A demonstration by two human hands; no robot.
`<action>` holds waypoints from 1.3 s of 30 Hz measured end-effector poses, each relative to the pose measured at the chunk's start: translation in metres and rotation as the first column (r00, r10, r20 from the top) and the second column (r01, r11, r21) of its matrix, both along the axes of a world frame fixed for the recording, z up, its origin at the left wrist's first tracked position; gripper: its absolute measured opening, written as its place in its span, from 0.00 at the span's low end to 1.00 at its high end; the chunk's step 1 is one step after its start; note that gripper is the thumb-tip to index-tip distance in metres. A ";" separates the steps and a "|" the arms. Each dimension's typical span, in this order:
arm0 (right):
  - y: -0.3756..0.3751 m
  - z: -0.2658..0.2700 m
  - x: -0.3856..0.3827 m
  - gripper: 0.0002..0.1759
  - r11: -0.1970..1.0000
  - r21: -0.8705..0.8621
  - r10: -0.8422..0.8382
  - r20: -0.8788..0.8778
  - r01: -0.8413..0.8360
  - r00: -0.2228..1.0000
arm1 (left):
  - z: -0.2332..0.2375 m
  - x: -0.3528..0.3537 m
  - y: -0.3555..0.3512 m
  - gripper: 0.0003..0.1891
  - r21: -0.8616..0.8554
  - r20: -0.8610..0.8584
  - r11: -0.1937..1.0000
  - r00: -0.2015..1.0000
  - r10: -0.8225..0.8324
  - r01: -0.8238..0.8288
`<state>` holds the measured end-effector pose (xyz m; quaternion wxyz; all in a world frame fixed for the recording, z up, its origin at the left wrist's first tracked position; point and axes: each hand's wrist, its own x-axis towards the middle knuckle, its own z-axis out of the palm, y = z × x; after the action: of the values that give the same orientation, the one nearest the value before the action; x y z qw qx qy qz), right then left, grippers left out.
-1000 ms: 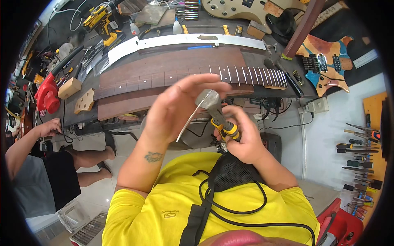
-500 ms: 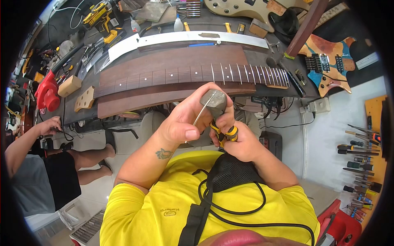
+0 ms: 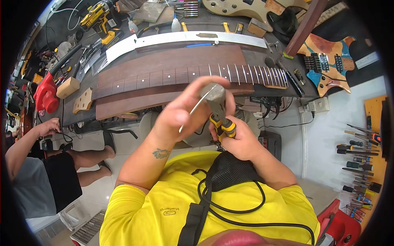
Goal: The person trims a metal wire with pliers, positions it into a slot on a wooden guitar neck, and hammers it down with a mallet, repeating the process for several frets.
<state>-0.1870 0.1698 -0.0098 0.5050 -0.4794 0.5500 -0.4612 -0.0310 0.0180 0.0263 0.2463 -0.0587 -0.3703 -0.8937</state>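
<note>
Bench at twelve o'clock. Pliers bearing wire are gripped by right hand; left hand has been partly uncurled, leaving wire seemingly unpressed.

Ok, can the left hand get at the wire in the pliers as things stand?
Likely yes: the left hand is cupped close to the pliers, and nothing visible covers the free end of the wire.
</note>
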 end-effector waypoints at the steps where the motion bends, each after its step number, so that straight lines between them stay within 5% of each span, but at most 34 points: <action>1: -0.001 0.004 -0.001 0.24 1.000 -0.004 0.002 -0.005 -0.002 1.000 | 0.007 0.002 0.000 0.48 0.080 0.048 0.990 0.993 0.110 -0.114; 2: -0.001 0.008 -0.002 0.25 0.998 0.003 -0.061 -0.018 0.061 0.998 | -0.006 0.011 -0.005 0.46 0.082 0.058 0.960 0.963 0.263 -0.267; 4: -0.004 0.010 -0.004 0.26 0.992 0.007 -0.126 -0.032 0.126 0.992 | -0.005 0.038 -0.018 0.42 -0.359 0.080 0.877 0.926 0.370 -0.320; 5: -0.004 0.010 -0.006 0.26 0.989 -0.011 -0.148 -0.049 0.148 0.988 | -0.003 0.049 -0.015 0.30 -0.427 0.064 0.836 0.910 0.409 -0.345; 6: -0.003 0.009 -0.006 0.27 0.986 -0.024 -0.167 -0.064 0.166 0.984 | 0.003 0.052 -0.011 0.30 -0.422 0.072 0.838 0.909 0.411 -0.346; 9: 0.001 0.005 -0.006 0.31 0.993 -0.001 -0.120 -0.122 0.121 0.985 | 0.020 0.053 -0.001 0.14 -0.757 0.034 0.490 0.723 0.690 -0.432; 12: 0.000 0.009 -0.005 0.35 0.996 0.002 -0.090 -0.172 0.091 0.981 | 0.022 0.054 -0.003 0.15 -0.855 -0.041 0.330 0.688 0.725 -0.399; 22: 0.007 0.019 -0.003 0.41 0.995 -0.028 -0.102 -0.270 0.098 0.957 | 0.016 0.050 -0.004 0.16 -0.786 0.040 0.456 0.702 0.711 -0.417; 31: 0.006 0.017 -0.004 0.36 0.996 -0.046 -0.089 -0.336 0.078 0.937 | 0.016 0.052 -0.004 0.16 -0.766 0.068 0.500 0.724 0.687 -0.403; 34: 0.006 0.019 -0.007 0.32 0.998 0.031 -0.049 -0.297 0.061 0.954 | 0.011 0.055 -0.005 0.15 -0.697 0.192 0.634 0.764 0.616 -0.335; 36: 0.005 0.016 -0.009 0.30 0.998 0.051 -0.020 -0.230 0.033 0.973 | -0.003 0.049 -0.015 0.31 -0.421 0.172 0.840 0.879 0.444 -0.342; 37: 0.005 0.013 -0.008 0.27 0.997 0.072 0.011 -0.161 0.001 0.987 | 0.001 0.038 -0.015 0.50 -0.422 0.209 0.833 0.856 0.474 -0.358; 38: 0.004 0.011 -0.007 0.27 0.998 0.070 0.017 -0.159 -0.005 0.987 | -0.003 0.028 -0.017 0.50 -0.424 0.209 0.830 0.852 0.479 -0.363; 39: 0.002 0.009 -0.005 0.26 0.997 0.072 0.038 -0.087 -0.032 0.995 | -0.012 0.018 -0.019 0.53 -0.240 0.137 0.946 0.957 0.254 -0.217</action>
<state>-0.1916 0.1719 -0.0011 0.5049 -0.4907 0.5793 -0.4108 -0.0127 -0.0009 0.0142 0.3119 0.0335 -0.4914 -0.8125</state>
